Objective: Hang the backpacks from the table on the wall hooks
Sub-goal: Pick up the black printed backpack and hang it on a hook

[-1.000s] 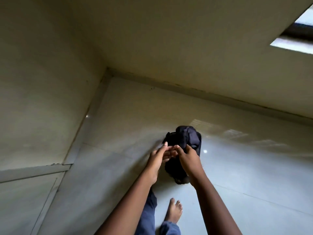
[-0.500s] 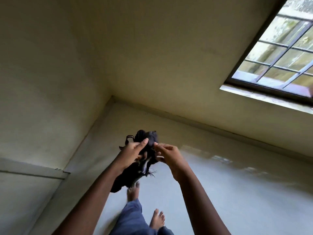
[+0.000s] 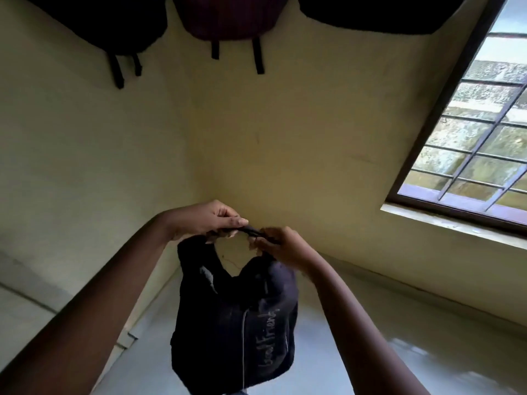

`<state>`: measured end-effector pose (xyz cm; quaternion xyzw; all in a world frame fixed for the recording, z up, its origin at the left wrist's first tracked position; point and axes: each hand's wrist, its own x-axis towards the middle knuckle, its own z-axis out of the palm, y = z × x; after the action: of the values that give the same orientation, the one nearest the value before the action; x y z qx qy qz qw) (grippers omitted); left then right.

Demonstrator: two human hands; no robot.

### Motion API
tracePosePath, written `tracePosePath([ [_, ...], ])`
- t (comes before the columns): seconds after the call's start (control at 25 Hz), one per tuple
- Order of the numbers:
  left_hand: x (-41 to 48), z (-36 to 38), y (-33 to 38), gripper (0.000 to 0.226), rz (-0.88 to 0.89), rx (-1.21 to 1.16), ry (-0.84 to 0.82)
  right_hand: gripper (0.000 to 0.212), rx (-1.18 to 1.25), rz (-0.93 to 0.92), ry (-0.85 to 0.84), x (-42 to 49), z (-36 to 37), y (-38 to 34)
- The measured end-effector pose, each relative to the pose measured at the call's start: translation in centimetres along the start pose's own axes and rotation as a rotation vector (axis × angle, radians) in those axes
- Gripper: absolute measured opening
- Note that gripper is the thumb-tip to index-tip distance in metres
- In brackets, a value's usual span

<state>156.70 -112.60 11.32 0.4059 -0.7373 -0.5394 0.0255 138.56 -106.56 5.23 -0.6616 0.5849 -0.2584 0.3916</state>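
Change since half a second earlier: the view tips up the wall, three hung bags enter at the top edge, and the carried bag, then bunched between the hands, now hangs at full length. Item, far left, top: black hung backpack, straps dangling against the wall. Item: maroon hung backpack, just beside it, also strap-down. Item: left hand, thumb and curled fingers pinching the left end of the top loop. Item: dark backpack, the task's thing, in mid-air below both hands, well under the hung row and clear of the floor, with pale lettering on its front. Item: right hand, slightly blurred, fingers curled round the loop's right end. Item, top right: a third dark hung backpack; beyond it the barred window. The hooks lie above the frame edge, so which one is free cannot be told. Handling note, as a judgement: the step is the lift to a hook. It is best done by keeping the loop pulled taut and open between the two pinches, raising it above the hook tip, settling it fully over, then easing the weight on before either hand lets go, lest the soft bag slip off.
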Motion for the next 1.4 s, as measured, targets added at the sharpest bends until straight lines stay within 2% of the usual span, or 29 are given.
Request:
tracePosePath([
  [0.12,-0.2,-0.1,0.1,0.024,0.025,0.028,0.01,0.024,0.246,-0.009,-0.032,-0.6,-1.8,-0.5],
  [0.28,-0.6,-1.1,1.0,0.004,0.062,0.083,0.095,0.024,0.268,-0.066,-0.013,-0.4,-3.6,-1.7],
  [0.36,-0.9,-2.7,2.5,0.014,0.1,0.065,0.173,0.021,0.222,-0.115,0.006,0.1,-5.6,-3.4],
  [0.48,-0.9,-6.0,5.6,0.028,0.158,0.086,0.288,0.027,0.001,-0.196,0.044,1.7,-9.5,-6.6],
  [0.56,-0.3,-8.5,7.9,0.027,0.226,0.154,0.356,0.03,-0.107,-0.249,0.086,3.4,-12.3,-8.6],
  [0.68,0.9,-12.8,11.2,0.01,0.356,0.28,0.493,0.028,-0.171,-0.272,0.144,6.9,-16.2,-12.0],
  [0.88,3.3,-21.4,15.9,0.024,0.501,0.434,0.599,0.024,-0.262,-0.396,0.219,13.5,-21.1,-17.8],
  [0.96,4.3,-24.9,17.6,0.025,0.542,0.49,0.644,0.022,-0.271,-0.448,0.285,16.1,-22.8,-20.0],
  [1.12,6.0,-32.3,20.5,0.01,0.706,0.632,0.705,0.018,-0.318,-0.499,0.563,21.6,-26.9,-24.5],
  [1.24,8.0,-36.7,23.0,0.018,0.862,0.711,0.823,0.021,-0.298,-0.494,0.713,25.1,-29.6,-27.1],
  [1.4,11.9,-41.2,27.7,0.039,1.043,0.766,1.072,0.025,-0.287,-0.514,0.863,29.7,-34.1,-30.5],
])
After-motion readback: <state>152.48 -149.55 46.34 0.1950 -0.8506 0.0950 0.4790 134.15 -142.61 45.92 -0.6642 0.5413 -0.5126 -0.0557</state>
